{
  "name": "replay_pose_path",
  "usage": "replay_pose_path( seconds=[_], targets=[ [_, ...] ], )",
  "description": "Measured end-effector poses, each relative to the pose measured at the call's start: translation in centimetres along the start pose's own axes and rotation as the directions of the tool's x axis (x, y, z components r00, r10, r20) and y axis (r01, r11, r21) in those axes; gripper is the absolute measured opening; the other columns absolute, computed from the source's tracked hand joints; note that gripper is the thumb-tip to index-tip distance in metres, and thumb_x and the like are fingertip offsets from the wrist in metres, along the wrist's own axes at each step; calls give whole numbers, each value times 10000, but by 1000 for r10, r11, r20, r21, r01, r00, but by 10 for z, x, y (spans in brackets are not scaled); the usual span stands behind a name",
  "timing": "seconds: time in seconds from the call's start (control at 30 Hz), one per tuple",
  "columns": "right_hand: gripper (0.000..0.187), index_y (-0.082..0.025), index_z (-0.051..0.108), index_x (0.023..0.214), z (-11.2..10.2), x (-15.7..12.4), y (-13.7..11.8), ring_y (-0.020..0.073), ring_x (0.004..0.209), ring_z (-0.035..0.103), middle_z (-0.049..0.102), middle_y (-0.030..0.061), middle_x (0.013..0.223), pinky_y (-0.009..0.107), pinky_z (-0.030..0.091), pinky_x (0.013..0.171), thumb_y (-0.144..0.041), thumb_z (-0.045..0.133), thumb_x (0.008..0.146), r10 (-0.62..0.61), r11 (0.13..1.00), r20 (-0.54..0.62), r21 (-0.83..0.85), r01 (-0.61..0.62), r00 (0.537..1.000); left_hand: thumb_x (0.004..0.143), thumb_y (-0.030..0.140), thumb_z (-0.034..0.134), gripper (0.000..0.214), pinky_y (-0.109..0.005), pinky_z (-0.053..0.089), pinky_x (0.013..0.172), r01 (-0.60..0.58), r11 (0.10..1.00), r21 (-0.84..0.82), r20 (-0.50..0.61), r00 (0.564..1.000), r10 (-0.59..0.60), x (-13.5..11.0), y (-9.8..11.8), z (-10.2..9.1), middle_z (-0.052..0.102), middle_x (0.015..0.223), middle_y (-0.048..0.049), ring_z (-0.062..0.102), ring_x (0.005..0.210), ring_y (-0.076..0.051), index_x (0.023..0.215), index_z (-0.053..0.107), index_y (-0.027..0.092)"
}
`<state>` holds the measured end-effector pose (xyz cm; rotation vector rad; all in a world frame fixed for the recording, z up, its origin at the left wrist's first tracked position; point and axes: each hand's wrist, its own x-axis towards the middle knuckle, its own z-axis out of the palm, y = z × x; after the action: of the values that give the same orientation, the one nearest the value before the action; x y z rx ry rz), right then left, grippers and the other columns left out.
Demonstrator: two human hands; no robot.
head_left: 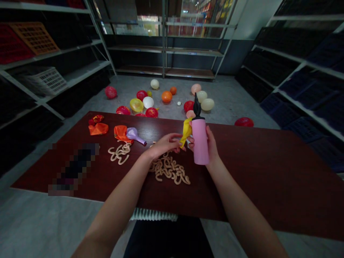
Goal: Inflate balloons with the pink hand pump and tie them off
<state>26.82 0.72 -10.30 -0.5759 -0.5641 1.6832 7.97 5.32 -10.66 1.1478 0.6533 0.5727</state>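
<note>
In my right hand [211, 145] is a pink hand-held balloon pump [200, 143] with a black top and nozzle, held upright over the table. My left hand [168, 144] pinches the lower end of a limp yellow balloon [186, 129], which hangs just left of the pump. Fingers of the right hand also lie close by the balloon; whether they grip it I cannot tell. Below my hands lies a heap of tan, curly pieces [169, 168], with a smaller tan pile [119, 152] farther left. Flat orange balloons [120, 132] and a lilac balloon [133, 134] rest behind that pile.
The dark red-brown table [258, 172] spans the front. Another orange balloon [98, 129] lies at its back left, and a pixelated dark object [76, 166] at its left. Several inflated balloons [166, 96] are on the floor beyond. Shelves with crates [51, 80] stand around.
</note>
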Motion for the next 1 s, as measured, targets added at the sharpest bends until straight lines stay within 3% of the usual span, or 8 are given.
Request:
replay_pose_path(
  seconds=[0.2, 0.37, 0.43, 0.5, 0.57, 0.67, 0.87, 1.0],
  targets=[
    [531, -191, 628, 1212, -4, -3, -5, 123, 585, 524, 626, 8, 731, 218, 458, 483, -587, 581, 861, 10, 996, -15, -91, -11, 1000, 806, 326, 748, 205, -218, 509, 623, 112, 990, 86, 219, 967, -129, -9, 7, -9, 736, 834, -88, 639, 666, -125, 884, 753, 136],
    [540, -223, 611, 1257, -6, -6, -5, 128, 602, 558, 630, 5, 704, 222, 479, 525, -603, 563, 876, 55, 987, 27, -151, -51, 998, 772, 305, 801, 258, -246, 537, 665, 87, 995, -54, 342, 937, -64, -15, 12, -9, 747, 961, -164, 671, 728, -161, 932, 769, 104],
    [567, -230, 610, 1264, -5, -8, -5, 128, 598, 573, 673, 15, 752, 219, 477, 515, -613, 608, 845, 96, 983, 27, -161, -91, 995, 765, 263, 814, 232, -250, 551, 678, -1, 969, -248, 236, 970, 62, -16, 14, -8, 746, 933, -166, 679, 713, -160, 911, 760, 90],
    [599, -242, 606, 1277, -4, -10, -4, 121, 586, 587, 734, 46, 925, 219, 466, 490, -622, 644, 816, 147, 975, 40, -175, -138, 988, 801, 207, 777, 154, -237, 563, 695, -168, 869, -466, 35, 978, 208, -14, 17, -12, 751, 970, -142, 692, 728, -145, 917, 751, 108],
    [620, -260, 588, 1311, -2, -13, -2, 106, 555, 592, 729, 81, 1148, 220, 449, 461, -637, 633, 821, 201, 961, 82, -209, -181, 976, 875, 159, 685, 85, -216, 569, 739, -336, 721, -606, -180, 941, 287, -12, 21, -21, 749, 1069, -100, 707, 795, -124, 938, 741, 145],
    [607, -246, 572, 1338, 0, -17, 4, 102, 514, 607, 678, 132, 1293, 228, 443, 441, -642, 551, 879, 302, 925, 136, -280, -256, 944, 979, 121, 514, 222, -200, 557, 813, -479, 561, -675, -392, 877, 278, -9, 25, -39, 724, 1198, -44, 707, 916, -96, 991, 727, 186],
    [559, -156, 555, 1355, 0, -20, 19, 144, 585, 673, 717, 174, 1191, 248, 520, 492, -543, 462, 963, 495, 816, 65, -376, -438, 867, 1032, 170, 446, 270, -202, 529, 830, -540, 532, -652, -517, 830, 209, -2, 22, -57, 696, 1269, -48, 695, 962, -90, 1041, 715, 175],
    [636, -88, 584, 1320, 2, -21, 21, 156, 567, 662, 746, 107, 762, 237, 536, 524, -592, 415, 971, 592, 739, 30, -419, -527, 806, 1010, 195, 509, 218, -217, 517, 863, -536, 563, -629, -528, 826, 197, 2, 19, -52, 692, 1276, -58, 695, 966, -109, 1102, 706, 184]
  ],
)
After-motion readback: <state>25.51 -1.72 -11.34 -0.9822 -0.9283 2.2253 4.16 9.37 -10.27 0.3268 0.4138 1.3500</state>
